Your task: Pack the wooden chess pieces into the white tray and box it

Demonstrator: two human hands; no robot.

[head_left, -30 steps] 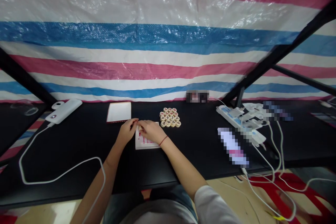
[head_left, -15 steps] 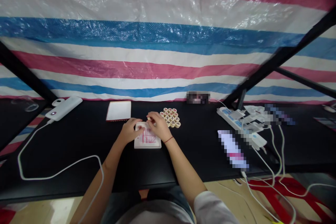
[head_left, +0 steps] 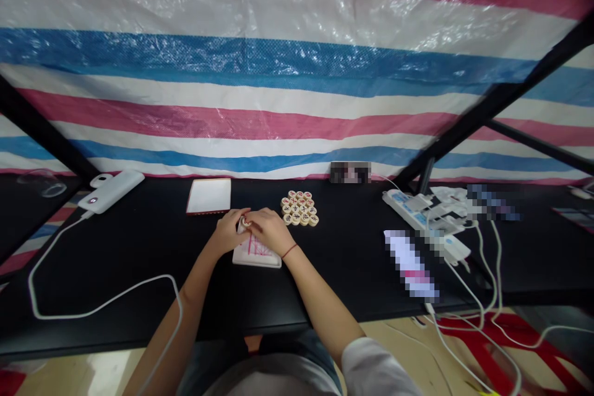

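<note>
A white box (head_left: 257,263) with a pink-lined sheet on top lies in front of me on the desk. My left hand (head_left: 226,234) wraps round its upper left corner, thumb over the top. My right hand (head_left: 271,232) reaches across the box from the right, fingertips closed on a round xiangqi piece (head_left: 245,221) at that same corner. The fingers partly cover the piece, so its character is not readable. Right of the hands, several xiangqi pieces (head_left: 301,206) with red or black characters stand packed in rows.
A shallow white lid (head_left: 208,195) lies beyond my left hand. At the left is a white power bank (head_left: 111,192) with a cable (head_left: 106,309) looping over the desk. To the right are a phone (head_left: 411,265) and a crowded power strip (head_left: 413,210). A striped tarp (head_left: 250,105) hangs behind.
My right hand has moved left over the box, from its upper right part to the left corner. The box has shifted slightly left and nearer to me. My left hand stays at the corner.
</note>
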